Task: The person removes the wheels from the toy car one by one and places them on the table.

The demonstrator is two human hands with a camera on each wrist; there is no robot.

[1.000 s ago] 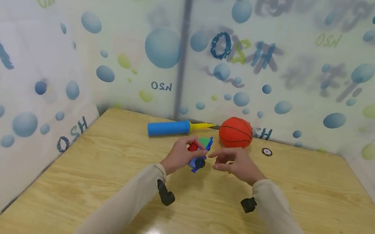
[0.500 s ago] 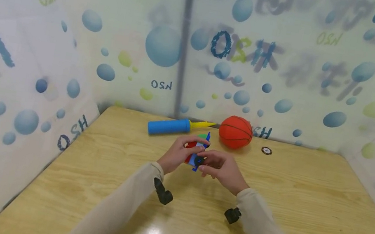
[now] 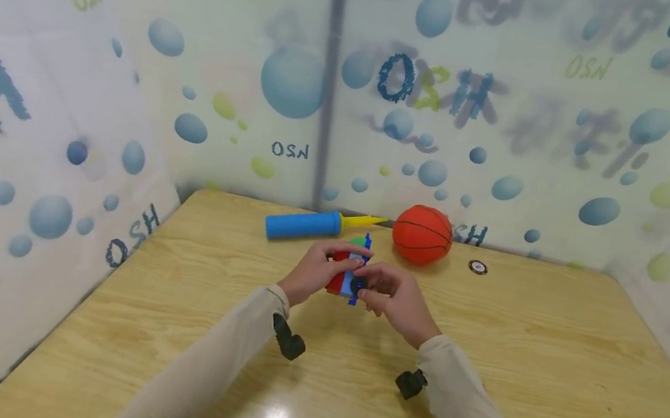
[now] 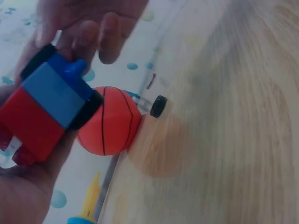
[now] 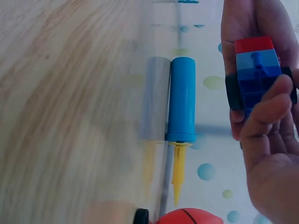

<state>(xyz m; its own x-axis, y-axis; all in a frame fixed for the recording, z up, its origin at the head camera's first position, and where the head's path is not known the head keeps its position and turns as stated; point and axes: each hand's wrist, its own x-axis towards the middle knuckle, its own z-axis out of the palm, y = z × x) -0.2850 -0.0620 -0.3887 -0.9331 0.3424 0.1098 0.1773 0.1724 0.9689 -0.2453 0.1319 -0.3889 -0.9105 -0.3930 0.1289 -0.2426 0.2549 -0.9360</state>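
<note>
Centrally above the worktop (image 3: 479, 384), toward its far half: toy block vehicle (image 3: 348, 276), built of red, blue and green bricks with black wheels, held off the surface between both hands. Left hand (image 3: 313, 272): grip closed around the red end of the vehicle, fingers curled over the top. Right hand (image 3: 396, 300): grip closed in a pinch on the blue end, fingertips (image 5: 273, 105) on the blue brick beside a black wheel.

Farther back, just left of the vehicle: blue air pump (image 3: 302, 225), lying flat along the far edge, yellow nozzle (image 3: 362, 222) pointing right. Just right of the nozzle: orange basketball (image 3: 421, 235), resting against the far wall, apart from the hands. Right of the ball, alone on the surface: small round black disc (image 3: 477, 267). Nothing between hands and vehicle; pump and ball directly behind it, well within the same far strip.

Beneath each beige sleeve: black wrist-mounted camera, left (image 3: 287, 340) and right (image 3: 410, 384).

Legible on the bubble-print wall covering (image 3: 231, 71), mirrored: "OSN" in small dark letters at several spots, "OSH" in large blue and green letters on the far wall and again low on the left wall. Large grey characters at upper right too blurred to read.
</note>
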